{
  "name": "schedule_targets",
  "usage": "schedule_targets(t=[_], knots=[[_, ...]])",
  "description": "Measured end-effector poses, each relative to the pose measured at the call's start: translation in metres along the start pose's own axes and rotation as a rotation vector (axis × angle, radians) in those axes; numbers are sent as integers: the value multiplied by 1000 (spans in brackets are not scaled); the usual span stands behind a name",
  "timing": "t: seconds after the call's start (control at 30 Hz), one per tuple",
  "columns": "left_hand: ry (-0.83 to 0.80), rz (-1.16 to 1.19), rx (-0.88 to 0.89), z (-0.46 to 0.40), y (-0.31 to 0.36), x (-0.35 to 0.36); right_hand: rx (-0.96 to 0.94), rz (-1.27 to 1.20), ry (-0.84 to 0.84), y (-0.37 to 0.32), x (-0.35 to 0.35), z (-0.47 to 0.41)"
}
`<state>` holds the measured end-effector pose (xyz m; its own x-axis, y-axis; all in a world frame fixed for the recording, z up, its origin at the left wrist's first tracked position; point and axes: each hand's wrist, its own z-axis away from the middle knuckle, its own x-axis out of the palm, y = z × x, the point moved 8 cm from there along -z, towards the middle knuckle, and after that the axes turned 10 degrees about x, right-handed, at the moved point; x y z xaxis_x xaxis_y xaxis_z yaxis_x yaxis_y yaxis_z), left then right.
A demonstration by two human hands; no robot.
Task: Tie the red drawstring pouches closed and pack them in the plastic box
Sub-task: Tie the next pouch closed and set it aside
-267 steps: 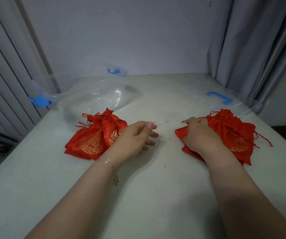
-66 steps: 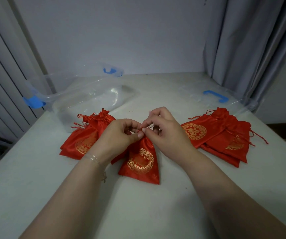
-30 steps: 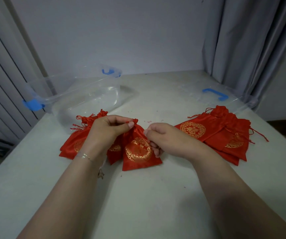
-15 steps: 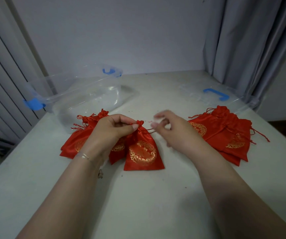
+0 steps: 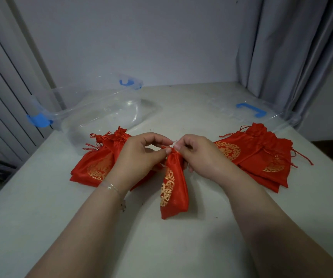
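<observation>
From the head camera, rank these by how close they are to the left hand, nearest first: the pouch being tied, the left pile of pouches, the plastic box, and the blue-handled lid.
1. Pouch being tied: pinched at its neck by the left hand.
2. Left pile of pouches: just beside and under that hand.
3. Plastic box: behind the pile, far left.
4. Blue-handled lid: far right, beyond the right hand.

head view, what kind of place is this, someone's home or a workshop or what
Probably a plain indoor room set up as a small packing station, not clearly a home or a workshop. A bare white table stands in a corner against a blank wall, with grey curtains and a clear plastic box.
</observation>
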<state>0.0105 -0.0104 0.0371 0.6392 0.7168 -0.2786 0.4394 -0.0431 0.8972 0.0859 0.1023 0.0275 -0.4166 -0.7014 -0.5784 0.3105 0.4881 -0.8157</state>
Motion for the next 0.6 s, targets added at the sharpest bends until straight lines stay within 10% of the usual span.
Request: schedule_targets(t=[0.3, 0.6], knots=[[40, -306, 90, -3, 1, -5, -267, 191, 221, -24, -6, 10], [97, -476, 410, 2, 27, -1, 26, -315, 10, 5, -6, -6]])
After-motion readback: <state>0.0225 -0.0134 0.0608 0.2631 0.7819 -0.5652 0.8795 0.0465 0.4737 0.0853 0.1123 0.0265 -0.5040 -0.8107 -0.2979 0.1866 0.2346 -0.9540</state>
